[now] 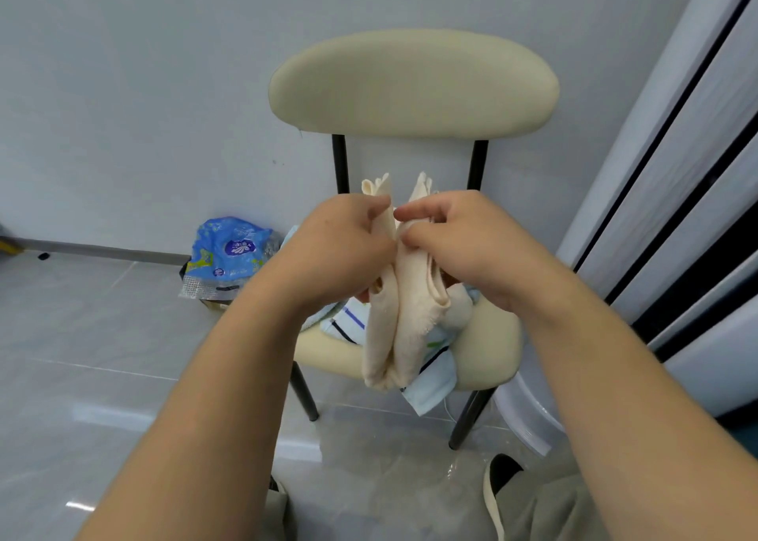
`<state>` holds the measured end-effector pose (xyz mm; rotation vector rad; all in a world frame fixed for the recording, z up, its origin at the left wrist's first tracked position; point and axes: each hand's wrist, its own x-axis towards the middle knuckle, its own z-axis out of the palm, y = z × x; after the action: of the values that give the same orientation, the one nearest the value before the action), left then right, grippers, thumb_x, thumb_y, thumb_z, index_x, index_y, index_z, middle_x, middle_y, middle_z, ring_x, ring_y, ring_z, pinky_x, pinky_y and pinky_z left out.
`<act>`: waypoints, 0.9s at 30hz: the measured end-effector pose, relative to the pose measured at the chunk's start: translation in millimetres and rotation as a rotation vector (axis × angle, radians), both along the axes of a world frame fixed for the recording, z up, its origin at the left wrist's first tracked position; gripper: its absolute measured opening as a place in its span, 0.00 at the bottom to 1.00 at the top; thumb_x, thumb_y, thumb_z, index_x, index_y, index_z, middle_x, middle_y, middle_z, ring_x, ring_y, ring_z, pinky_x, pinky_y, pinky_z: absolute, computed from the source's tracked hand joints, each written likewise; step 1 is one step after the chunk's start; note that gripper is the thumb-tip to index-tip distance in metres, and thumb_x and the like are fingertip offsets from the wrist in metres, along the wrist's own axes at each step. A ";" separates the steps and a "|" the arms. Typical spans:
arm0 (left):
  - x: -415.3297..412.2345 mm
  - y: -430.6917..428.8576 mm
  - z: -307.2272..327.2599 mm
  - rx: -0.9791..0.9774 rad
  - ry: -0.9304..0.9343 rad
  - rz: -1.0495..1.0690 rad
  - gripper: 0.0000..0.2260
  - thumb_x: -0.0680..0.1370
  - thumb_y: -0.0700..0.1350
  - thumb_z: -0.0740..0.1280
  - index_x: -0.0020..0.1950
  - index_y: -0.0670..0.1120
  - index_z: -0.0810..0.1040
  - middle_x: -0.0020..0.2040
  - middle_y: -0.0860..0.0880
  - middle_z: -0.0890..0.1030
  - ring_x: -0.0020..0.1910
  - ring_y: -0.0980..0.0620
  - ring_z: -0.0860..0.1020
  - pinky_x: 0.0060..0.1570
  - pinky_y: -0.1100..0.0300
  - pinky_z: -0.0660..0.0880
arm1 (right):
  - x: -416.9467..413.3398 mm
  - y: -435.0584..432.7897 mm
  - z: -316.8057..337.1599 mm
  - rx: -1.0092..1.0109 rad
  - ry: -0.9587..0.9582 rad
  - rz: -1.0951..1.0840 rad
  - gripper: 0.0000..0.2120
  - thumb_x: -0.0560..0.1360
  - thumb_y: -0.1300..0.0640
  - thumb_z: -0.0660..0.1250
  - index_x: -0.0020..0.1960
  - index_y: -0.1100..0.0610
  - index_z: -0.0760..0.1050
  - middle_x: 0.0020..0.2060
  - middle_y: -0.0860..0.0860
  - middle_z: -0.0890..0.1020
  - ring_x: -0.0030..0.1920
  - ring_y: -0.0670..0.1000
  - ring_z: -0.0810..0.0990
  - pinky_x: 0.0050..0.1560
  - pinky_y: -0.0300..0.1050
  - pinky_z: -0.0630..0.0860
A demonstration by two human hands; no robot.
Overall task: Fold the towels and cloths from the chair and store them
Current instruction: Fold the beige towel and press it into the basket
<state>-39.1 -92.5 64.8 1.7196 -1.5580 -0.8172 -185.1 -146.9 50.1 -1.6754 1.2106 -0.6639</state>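
At centre frame, the left hand (340, 253) and the right hand (455, 245) meet in front of a cream padded chair with black metal legs (414, 85). Both hands grip a cream terry towel (393, 327): left-hand fingers curl round its left fold, and the right thumb and fingers pinch its right fold. The knuckles of the two hands are nearly touching. The towel is gathered lengthwise into two upright folds. Its two top corners stick up above the fingers and its lower end hangs down in front of the seat edge; whether it touches the seat cannot be told. On the seat behind the towel lies a heap of pale blue cloths with dark stripes (430, 376), one end drooping over the front edge of the seat. Left of the chair, at mid-left of the frame, a crumpled blue printed plastic pack (229, 253) sits on the glossy grey tiled floor (102, 335) against the plain pale wall (143, 89). Along the right edge of the frame runs a white panelled surface with black lines (676, 171). At the bottom right, a dark shoe with a white rim (498, 479) shows beside a grey-green trouser leg (553, 512).
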 end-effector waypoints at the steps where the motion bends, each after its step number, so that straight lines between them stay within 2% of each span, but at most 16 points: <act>1: 0.4 0.3 0.6 -0.002 0.005 -0.006 0.24 0.79 0.36 0.61 0.74 0.50 0.71 0.41 0.47 0.82 0.25 0.60 0.76 0.24 0.66 0.72 | 1.0 1.2 2.1 0.058 -0.062 0.008 0.15 0.80 0.59 0.62 0.63 0.51 0.80 0.41 0.51 0.86 0.38 0.48 0.86 0.33 0.41 0.79; 3: -0.2 0.8 0.9 -0.003 -0.003 -0.021 0.25 0.78 0.35 0.61 0.74 0.51 0.71 0.49 0.48 0.82 0.33 0.55 0.81 0.28 0.61 0.78 | 2.2 2.4 5.6 0.183 -0.220 0.036 0.16 0.80 0.63 0.57 0.58 0.56 0.81 0.41 0.57 0.86 0.37 0.55 0.86 0.33 0.45 0.80; 4: -0.3 0.7 0.6 -0.005 -0.006 -0.024 0.26 0.79 0.36 0.61 0.76 0.53 0.69 0.53 0.50 0.82 0.39 0.52 0.83 0.34 0.56 0.81 | 1.9 2.1 6.4 0.220 -0.273 0.048 0.17 0.79 0.66 0.55 0.57 0.57 0.81 0.39 0.58 0.86 0.35 0.56 0.85 0.33 0.46 0.80; 6: 0.8 -1.4 -0.3 -0.010 0.044 -0.026 0.27 0.80 0.39 0.61 0.78 0.56 0.65 0.60 0.54 0.80 0.49 0.50 0.83 0.41 0.50 0.82 | -0.1 0.8 6.4 0.241 -0.314 0.057 0.21 0.77 0.71 0.53 0.60 0.60 0.80 0.37 0.59 0.85 0.32 0.55 0.84 0.33 0.46 0.80; 7: 1.6 -2.6 -0.5 -0.019 0.087 -0.020 0.26 0.81 0.43 0.62 0.79 0.56 0.63 0.64 0.55 0.78 0.53 0.52 0.82 0.45 0.52 0.81 | -1.5 0.3 5.8 0.240 -0.322 0.073 0.23 0.76 0.73 0.52 0.62 0.61 0.78 0.38 0.58 0.85 0.32 0.53 0.84 0.34 0.46 0.80; 9: 3.9 -3.0 -0.3 -0.024 0.128 -0.031 0.29 0.80 0.57 0.65 0.80 0.57 0.61 0.69 0.55 0.76 0.62 0.57 0.78 0.60 0.54 0.76 | -3.5 1.2 4.7 0.227 -0.339 0.162 0.24 0.75 0.77 0.54 0.62 0.61 0.79 0.40 0.57 0.86 0.39 0.54 0.86 0.37 0.44 0.82; 10: 4.9 -2.9 -0.8 -0.025 0.103 -0.059 0.34 0.77 0.63 0.67 0.80 0.57 0.59 0.70 0.56 0.75 0.65 0.58 0.76 0.65 0.53 0.74 | -4.1 2.1 3.8 0.211 -0.347 0.205 0.22 0.75 0.77 0.58 0.61 0.61 0.79 0.42 0.56 0.86 0.42 0.54 0.87 0.38 0.43 0.81; 12: 6.5 -1.5 -0.9 -0.030 0.030 -0.124 0.44 0.70 0.68 0.72 0.81 0.57 0.57 0.72 0.57 0.74 0.68 0.59 0.74 0.69 0.53 0.71 | -4.2 1.9 0.6 0.167 -0.348 0.188 0.21 0.76 0.75 0.64 0.65 0.61 0.76 0.42 0.54 0.87 0.42 0.52 0.87 0.37 0.43 0.81; 15: 12.3 -0.2 -0.4 -0.013 0.009 -0.198 0.51 0.64 0.60 0.80 0.81 0.59 0.55 0.70 0.60 0.75 0.64 0.63 0.76 0.69 0.55 0.71 | -1.8 -0.2 -6.4 0.029 -0.281 0.059 0.23 0.73 0.71 0.71 0.65 0.57 0.73 0.37 0.50 0.85 0.36 0.48 0.85 0.32 0.41 0.79; 17: 15.3 -0.3 -0.2 -0.002 -0.033 -0.243 0.52 0.64 0.55 0.81 0.81 0.60 0.53 0.69 0.61 0.75 0.64 0.64 0.75 0.69 0.56 0.71 | -1.1 -0.6 -10.2 0.004 -0.292 0.035 0.25 0.73 0.68 0.74 0.65 0.53 0.71 0.34 0.49 0.84 0.32 0.47 0.83 0.30 0.39 0.77; 18: 16.1 -0.3 -0.4 -0.004 -0.038 -0.253 0.53 0.64 0.55 0.81 0.81 0.61 0.52 0.68 0.61 0.76 0.64 0.64 0.75 0.69 0.55 0.70 | -1.2 -0.9 -12.2 0.001 -0.311 0.037 0.27 0.73 0.67 0.74 0.66 0.50 0.69 0.33 0.49 0.84 0.31 0.47 0.82 0.31 0.39 0.77; 21: 15.7 0.6 0.6 -0.019 -0.025 -0.277 0.53 0.63 0.59 0.80 0.81 0.60 0.52 0.63 0.63 0.79 0.63 0.66 0.76 0.68 0.55 0.71 | -2.7 -3.9 -17.2 -0.125 -0.222 0.076 0.34 0.73 0.60 0.76 0.72 0.43 0.65 0.34 0.50 0.83 0.36 0.46 0.83 0.39 0.40 0.79; 23: 16.6 0.9 0.8 -0.024 -0.082 -0.304 0.51 0.65 0.54 0.80 0.81 0.60 0.53 0.60 0.62 0.81 0.60 0.64 0.78 0.65 0.56 0.74 | -1.8 -7.1 -20.6 -0.226 -0.096 0.104 0.35 0.73 0.54 0.76 0.73 0.38 0.63 0.34 0.48 0.83 0.36 0.45 0.82 0.41 0.43 0.81; 24: 17.9 1.2 1.5 -0.022 -0.128 -0.311 0.50 0.65 0.50 0.78 0.81 0.60 0.53 0.59 0.60 0.81 0.58 0.62 0.79 0.61 0.56 0.76 | -1.0 -8.9 -22.6 -0.278 -0.030 0.104 0.35 0.72 0.49 0.76 0.73 0.36 0.63 0.35 0.43 0.82 0.38 0.43 0.81 0.42 0.45 0.82; 25: 20.0 1.6 2.0 -0.017 -0.166 -0.313 0.48 0.64 0.47 0.74 0.80 0.60 0.54 0.58 0.59 0.81 0.56 0.60 0.79 0.57 0.56 0.78 | -0.6 -10.8 -24.2 -0.351 0.057 0.087 0.35 0.70 0.43 0.75 0.73 0.35 0.64 0.39 0.37 0.81 0.42 0.41 0.80 0.46 0.46 0.81; 27: 23.9 3.8 3.3 0.002 -0.166 -0.303 0.43 0.62 0.44 0.67 0.77 0.60 0.60 0.58 0.60 0.81 0.54 0.58 0.80 0.51 0.58 0.79 | -1.8 -15.1 -27.3 -0.480 0.259 0.033 0.36 0.64 0.29 0.69 0.71 0.35 0.67 0.50 0.36 0.76 0.52 0.43 0.77 0.55 0.47 0.77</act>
<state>-15.3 -88.6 68.1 1.6082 -1.9635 -0.8379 -186.9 -162.0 22.7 -2.2314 1.2651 -0.7779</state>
